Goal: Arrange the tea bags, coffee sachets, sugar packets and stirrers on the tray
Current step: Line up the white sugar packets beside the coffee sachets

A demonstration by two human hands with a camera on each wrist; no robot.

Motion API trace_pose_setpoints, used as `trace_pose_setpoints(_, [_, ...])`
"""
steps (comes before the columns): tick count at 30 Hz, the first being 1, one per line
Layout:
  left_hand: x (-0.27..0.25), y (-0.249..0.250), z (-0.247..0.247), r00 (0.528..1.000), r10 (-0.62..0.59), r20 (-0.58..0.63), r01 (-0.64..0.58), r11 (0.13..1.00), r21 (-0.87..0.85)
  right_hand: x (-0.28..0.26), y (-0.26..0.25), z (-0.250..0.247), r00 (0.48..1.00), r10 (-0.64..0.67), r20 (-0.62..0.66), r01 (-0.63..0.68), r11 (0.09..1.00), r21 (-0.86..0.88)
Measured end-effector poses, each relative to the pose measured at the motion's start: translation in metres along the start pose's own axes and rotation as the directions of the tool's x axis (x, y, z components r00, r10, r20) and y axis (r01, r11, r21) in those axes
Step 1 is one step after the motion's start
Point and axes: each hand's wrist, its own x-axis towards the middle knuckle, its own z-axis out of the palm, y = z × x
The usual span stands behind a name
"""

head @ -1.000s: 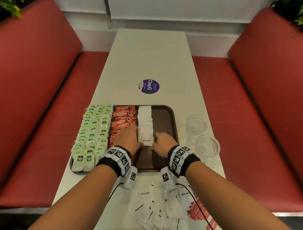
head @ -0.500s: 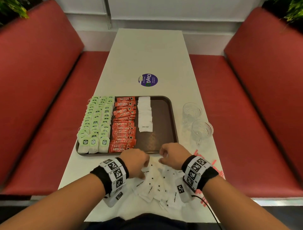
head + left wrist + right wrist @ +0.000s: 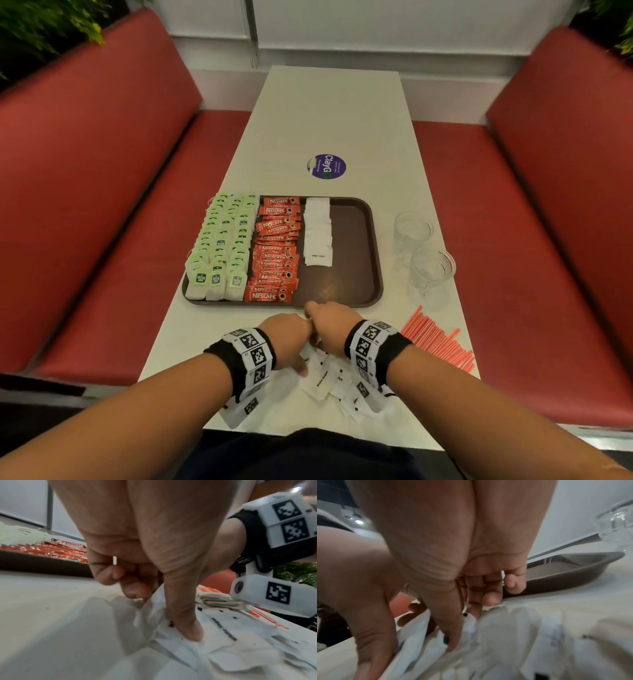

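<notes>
Both hands are working the loose sugar packets heaped on the desk just before the tray. Left hand is pinching one packet by its edge; right hand is curling fingers into the heap. Packets are looking light, thin, crinkly and prone to sliding; edge pinches suit them best.

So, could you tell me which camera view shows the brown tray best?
The head view: the whole tray shows, with its rows and bare right part. The left wrist view catches only a low strip of its near wall; the right wrist view shows just one near corner behind the fingers.
</notes>
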Motion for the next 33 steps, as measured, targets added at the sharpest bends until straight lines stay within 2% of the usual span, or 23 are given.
trace_pose_setpoints(6, [-0.002,-0.022,-0.008,0.999,0.040,-0.027,-0.042,0.997,-0.065,0.007,0.003,-0.003,0.987,0.011,0.158,0.010,0.991,-0.131])
trace_pose_setpoints(8, [-0.003,-0.032,-0.013,0.998,0.032,-0.053,-0.037,0.995,-0.097,0.005,0.007,-0.008,0.985,0.031,0.171,-0.017,0.997,-0.078])
trace_pose_setpoints(11, [-0.005,-0.047,-0.022,0.986,-0.001,-0.167,-0.033,0.979,-0.200,0.000,0.018,-0.019,0.997,0.024,0.079,-0.034,0.991,0.128])
trace_pose_setpoints(13, [-0.005,-0.055,-0.028,0.961,-0.038,-0.272,-0.035,0.966,-0.257,-0.001,0.026,-0.024,0.999,0.044,-0.004,-0.041,0.966,0.255])
trace_pose_setpoints(16, [-0.002,-0.060,-0.038,0.917,-0.077,-0.391,-0.070,0.935,-0.347,0.000,0.035,-0.033,0.988,0.119,-0.103,-0.060,0.888,0.456])
trace_pose_setpoints(20, [0.009,-0.056,-0.053,0.874,-0.095,-0.477,-0.140,0.890,-0.434,0.008,0.040,-0.041,0.977,0.149,-0.151,-0.016,0.761,0.648])
trace_pose_setpoints(24, [0.022,-0.046,-0.064,0.843,-0.097,-0.529,-0.208,0.848,-0.487,0.019,0.045,-0.046,0.954,0.139,-0.266,0.045,0.810,0.585])
trace_pose_setpoints(29, [0.045,-0.049,-0.077,0.836,-0.173,-0.520,-0.145,0.845,-0.515,0.028,0.059,-0.051,0.926,0.212,-0.311,0.018,0.799,0.600])
trace_pose_setpoints(31, [0.058,-0.051,-0.080,0.834,-0.219,-0.507,-0.095,0.847,-0.522,0.031,0.065,-0.053,0.913,0.275,-0.300,-0.019,0.766,0.643])
trace_pose_setpoints(33, [0.073,-0.055,-0.081,0.833,-0.279,-0.478,-0.011,0.855,-0.519,0.031,0.071,-0.055,0.902,0.348,-0.254,-0.062,0.689,0.723])
